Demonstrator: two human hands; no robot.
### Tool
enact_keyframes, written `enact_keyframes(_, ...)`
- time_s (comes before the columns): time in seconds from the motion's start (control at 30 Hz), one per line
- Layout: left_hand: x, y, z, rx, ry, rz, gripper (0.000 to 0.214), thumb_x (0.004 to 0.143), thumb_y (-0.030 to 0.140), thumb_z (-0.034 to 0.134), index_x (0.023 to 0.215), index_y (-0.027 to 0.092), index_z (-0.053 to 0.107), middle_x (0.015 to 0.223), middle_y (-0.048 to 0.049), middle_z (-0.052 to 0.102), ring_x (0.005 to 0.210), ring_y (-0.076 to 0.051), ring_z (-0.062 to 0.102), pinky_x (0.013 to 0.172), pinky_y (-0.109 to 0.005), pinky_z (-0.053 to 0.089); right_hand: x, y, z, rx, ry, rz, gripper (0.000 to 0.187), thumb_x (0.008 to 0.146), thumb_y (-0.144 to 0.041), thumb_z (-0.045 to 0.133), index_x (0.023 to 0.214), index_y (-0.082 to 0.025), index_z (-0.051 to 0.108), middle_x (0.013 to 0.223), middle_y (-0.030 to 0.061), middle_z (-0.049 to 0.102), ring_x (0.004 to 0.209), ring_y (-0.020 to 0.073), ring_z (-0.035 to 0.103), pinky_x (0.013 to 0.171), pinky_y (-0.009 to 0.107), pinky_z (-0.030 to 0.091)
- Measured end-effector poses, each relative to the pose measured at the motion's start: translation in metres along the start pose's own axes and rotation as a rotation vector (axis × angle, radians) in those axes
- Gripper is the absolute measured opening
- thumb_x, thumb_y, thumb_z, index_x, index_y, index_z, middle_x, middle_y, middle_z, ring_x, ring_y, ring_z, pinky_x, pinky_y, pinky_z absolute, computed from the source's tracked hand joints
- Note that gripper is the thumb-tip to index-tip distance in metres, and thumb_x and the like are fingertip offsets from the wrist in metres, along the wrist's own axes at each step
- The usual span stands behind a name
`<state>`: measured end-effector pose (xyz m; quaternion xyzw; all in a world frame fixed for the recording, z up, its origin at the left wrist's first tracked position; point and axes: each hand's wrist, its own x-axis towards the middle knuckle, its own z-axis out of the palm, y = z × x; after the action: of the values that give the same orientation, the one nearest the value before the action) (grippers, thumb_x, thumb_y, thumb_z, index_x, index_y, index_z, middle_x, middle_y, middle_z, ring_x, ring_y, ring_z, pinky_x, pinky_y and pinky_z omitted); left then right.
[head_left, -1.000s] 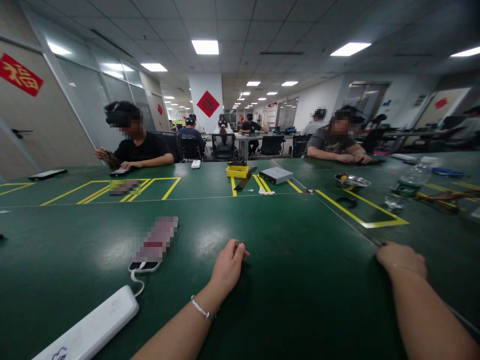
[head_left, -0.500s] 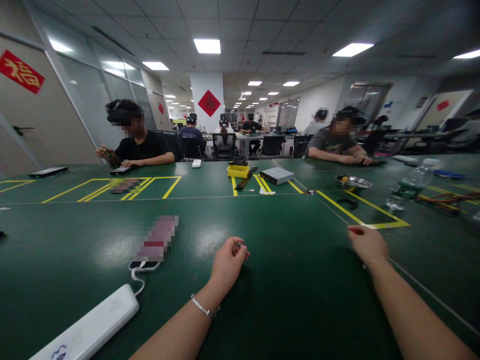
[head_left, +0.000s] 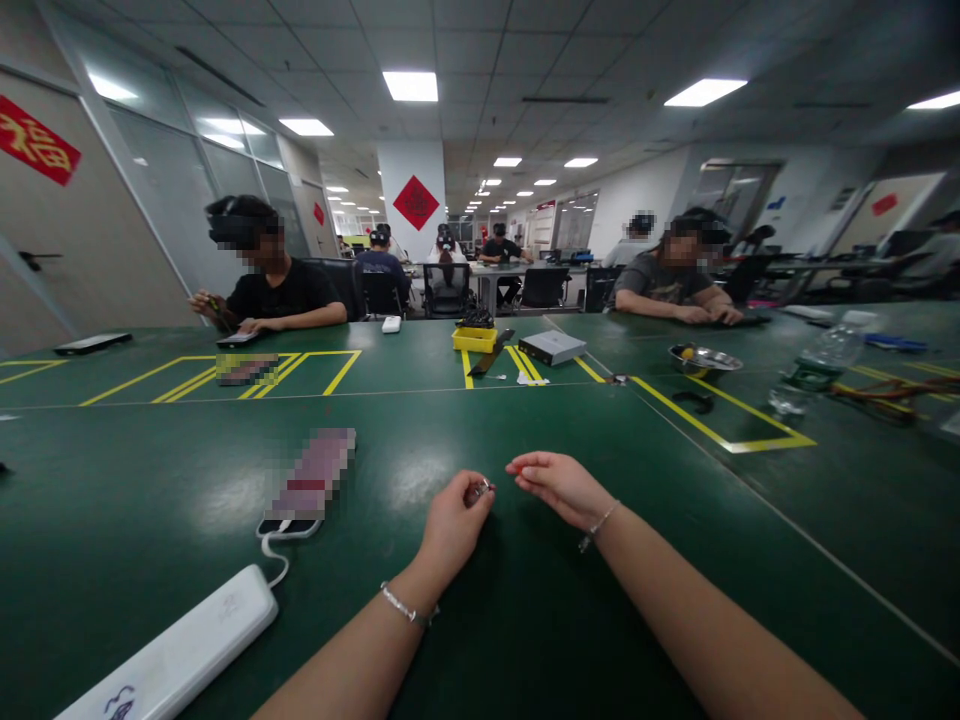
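Left hand (head_left: 455,522): fingers grip small silvery piece (head_left: 481,489) | right hand (head_left: 566,488): swung in from right, piece now within reach | its fingers: loosely bunched, can't tell whether holding

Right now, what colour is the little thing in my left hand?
The little thing in your left hand looks silvery, partly hidden; head view.

"What colour is the tabletop (head_left: 352,520)?"
"Dark green, marked with yellow tape (head_left: 343,373)."
"And the small piece (head_left: 483,488) in the left hand (head_left: 452,515)?"
"Silvery, like the bracelet (head_left: 400,604)."
"The long slab (head_left: 180,640)?"
"White, with a dark scribble (head_left: 120,703)."
"And the small basket (head_left: 474,341)?"
"Yellow."
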<state>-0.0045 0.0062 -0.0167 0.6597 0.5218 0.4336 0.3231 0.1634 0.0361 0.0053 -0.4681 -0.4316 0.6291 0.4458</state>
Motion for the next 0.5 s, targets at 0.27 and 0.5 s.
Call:
enact_keyframes(0.27,0.0,-0.001,0.001,0.082,-0.011,0.06,0.014,0.073,0.028,0.051,0.079,0.019,0.06,0.071,0.0002,0.059,0.066,-0.014,0.052,0.062,-0.025,0.039,-0.003,0.022,0.016,0.213,-0.11,0.006,0.018,0.059,-0.015,0.067,0.075,-0.013,0.059,0.076,0.0036,0.061,0.066,0.0079,0.056,0.066,0.021,0.045)
enact_keyframes(0.5,0.001,-0.005,0.001,0.103,-0.024,0.126,0.017,0.076,0.023,0.048,0.086,0.021,0.062,0.077,-0.0006,0.06,0.074,-0.015,0.053,0.069,-0.027,0.04,-0.006,0.023,0.015,0.243,-0.137,-0.033,0.023,0.066,-0.03,0.064,0.079,-0.013,0.06,0.067,0.0008,0.058,0.058,0.0052,0.051,0.057,0.02,0.041)
